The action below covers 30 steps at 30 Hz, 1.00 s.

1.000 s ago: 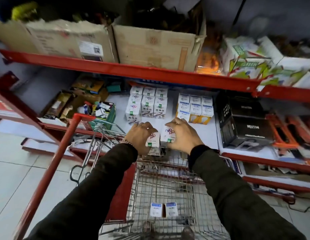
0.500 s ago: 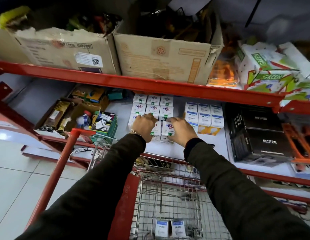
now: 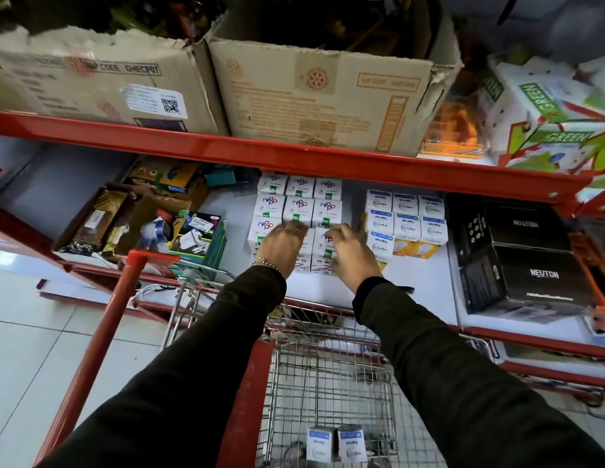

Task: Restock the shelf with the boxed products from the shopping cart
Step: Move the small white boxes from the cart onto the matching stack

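White boxes with a purple logo [image 3: 299, 206] stand in rows on the white middle shelf [image 3: 419, 282]. My left hand [image 3: 282, 246] lies over the front-left box, fingers curled on its top. My right hand [image 3: 348, 253] sits at the right side of the front box [image 3: 323, 246], fingers spread apart. Below, the wire shopping cart [image 3: 328, 376] holds two white-and-blue boxes [image 3: 335, 445] on its floor.
White-and-blue bulb boxes [image 3: 405, 217] stand right of the stack, and black boxes [image 3: 530, 265] farther right. Clutter in open cartons [image 3: 142, 217] fills the shelf's left. The red beam [image 3: 294, 157] overhead carries cardboard boxes [image 3: 314, 96] and green-printed boxes [image 3: 547, 113]. The cart's red frame [image 3: 102, 332] rises at left.
Both hands carried white boxes from above the cart forward onto the shelf, to the front of the stack. The right hand's fingers have now spread apart.
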Each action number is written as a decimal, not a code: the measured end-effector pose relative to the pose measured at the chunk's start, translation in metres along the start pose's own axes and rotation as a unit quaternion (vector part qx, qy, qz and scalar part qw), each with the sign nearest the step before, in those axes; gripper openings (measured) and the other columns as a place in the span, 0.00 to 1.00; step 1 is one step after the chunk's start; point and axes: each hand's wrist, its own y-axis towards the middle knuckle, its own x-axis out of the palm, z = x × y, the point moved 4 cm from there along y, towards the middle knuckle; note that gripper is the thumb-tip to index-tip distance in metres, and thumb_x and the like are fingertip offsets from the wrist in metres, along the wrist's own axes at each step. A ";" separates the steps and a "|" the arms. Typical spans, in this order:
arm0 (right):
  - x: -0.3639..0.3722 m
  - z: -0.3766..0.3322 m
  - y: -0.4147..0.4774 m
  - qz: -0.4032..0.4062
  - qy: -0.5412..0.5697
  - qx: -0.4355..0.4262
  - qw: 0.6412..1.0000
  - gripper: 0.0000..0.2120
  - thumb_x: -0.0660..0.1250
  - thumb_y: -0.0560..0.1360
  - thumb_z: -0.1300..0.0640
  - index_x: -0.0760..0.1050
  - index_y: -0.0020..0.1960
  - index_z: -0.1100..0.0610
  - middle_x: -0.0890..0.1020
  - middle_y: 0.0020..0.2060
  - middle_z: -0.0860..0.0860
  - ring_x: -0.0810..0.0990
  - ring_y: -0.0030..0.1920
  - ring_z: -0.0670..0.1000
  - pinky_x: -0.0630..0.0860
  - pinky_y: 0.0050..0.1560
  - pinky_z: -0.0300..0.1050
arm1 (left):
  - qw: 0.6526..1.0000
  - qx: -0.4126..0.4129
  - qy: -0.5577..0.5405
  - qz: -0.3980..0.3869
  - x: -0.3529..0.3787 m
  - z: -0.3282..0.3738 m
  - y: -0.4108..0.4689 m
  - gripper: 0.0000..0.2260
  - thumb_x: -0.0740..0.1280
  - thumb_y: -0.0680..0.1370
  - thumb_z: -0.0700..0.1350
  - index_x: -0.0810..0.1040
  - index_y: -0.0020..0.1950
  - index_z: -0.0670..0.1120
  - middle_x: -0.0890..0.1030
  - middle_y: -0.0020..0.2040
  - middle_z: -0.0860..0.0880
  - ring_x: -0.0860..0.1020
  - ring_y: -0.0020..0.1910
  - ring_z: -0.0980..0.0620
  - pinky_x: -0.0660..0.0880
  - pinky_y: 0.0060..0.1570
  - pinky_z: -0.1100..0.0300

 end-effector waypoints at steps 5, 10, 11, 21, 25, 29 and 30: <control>-0.001 -0.004 0.003 0.025 -0.027 -0.005 0.999 0.23 0.65 0.74 0.70 0.71 0.68 0.59 0.72 0.66 0.55 0.68 0.68 0.57 0.79 0.54 0.53 | 1.000 -0.001 0.003 0.016 0.008 -0.002 0.002 0.25 0.63 0.74 0.31 0.70 0.71 0.46 0.76 0.64 0.45 0.83 0.47 0.44 0.82 0.45 0.52; -0.001 -0.004 0.009 0.039 -0.018 -0.017 0.999 0.22 0.64 0.75 0.69 0.71 0.67 0.59 0.74 0.64 0.56 0.69 0.66 0.57 0.78 0.56 0.54 | 0.999 -0.003 0.006 0.032 0.011 -0.004 0.003 0.25 0.64 0.74 0.32 0.71 0.70 0.45 0.77 0.64 0.46 0.82 0.47 0.45 0.81 0.44 0.53; -0.001 -0.003 0.009 0.041 -0.019 -0.018 0.999 0.22 0.65 0.74 0.69 0.71 0.67 0.60 0.74 0.64 0.56 0.69 0.66 0.57 0.78 0.57 0.54 | 0.999 0.000 0.008 0.038 0.012 -0.004 0.003 0.25 0.65 0.74 0.32 0.71 0.70 0.45 0.77 0.64 0.46 0.82 0.48 0.45 0.81 0.45 0.53; 0.001 -0.004 -0.009 0.039 -0.005 -0.029 0.999 0.29 0.70 0.71 0.67 0.69 0.71 0.59 0.72 0.67 0.56 0.66 0.70 0.57 0.77 0.61 0.52 | 0.997 0.025 0.022 0.065 0.030 -0.003 -0.008 0.30 0.59 0.76 0.30 0.57 0.78 0.40 0.63 0.77 0.42 0.63 0.77 0.43 0.58 0.77 0.51; -0.009 -0.005 -0.032 0.063 0.026 -0.031 0.997 0.28 0.71 0.71 0.63 0.70 0.70 0.59 0.73 0.65 0.57 0.69 0.68 0.58 0.75 0.61 0.52 | 0.997 0.001 -0.015 0.080 0.020 0.005 -0.026 0.31 0.59 0.75 0.31 0.58 0.78 0.42 0.65 0.76 0.41 0.63 0.76 0.43 0.58 0.77 0.50; -0.011 -0.003 -0.062 0.097 0.030 -0.027 0.994 0.23 0.69 0.73 0.61 0.73 0.67 0.58 0.74 0.62 0.56 0.72 0.64 0.58 0.74 0.63 0.53 | 0.992 0.017 -0.055 0.115 0.007 0.025 -0.060 0.29 0.68 0.73 0.39 0.66 0.74 0.44 0.73 0.69 0.42 0.71 0.69 0.41 0.68 0.71 0.48; -0.010 -0.002 -0.072 0.097 0.033 -0.023 0.995 0.22 0.69 0.73 0.60 0.72 0.67 0.58 0.74 0.62 0.55 0.72 0.64 0.57 0.74 0.63 0.53 | 0.992 0.022 -0.051 0.117 0.006 0.032 -0.071 0.29 0.69 0.73 0.42 0.67 0.73 0.44 0.74 0.67 0.42 0.72 0.68 0.41 0.69 0.70 0.47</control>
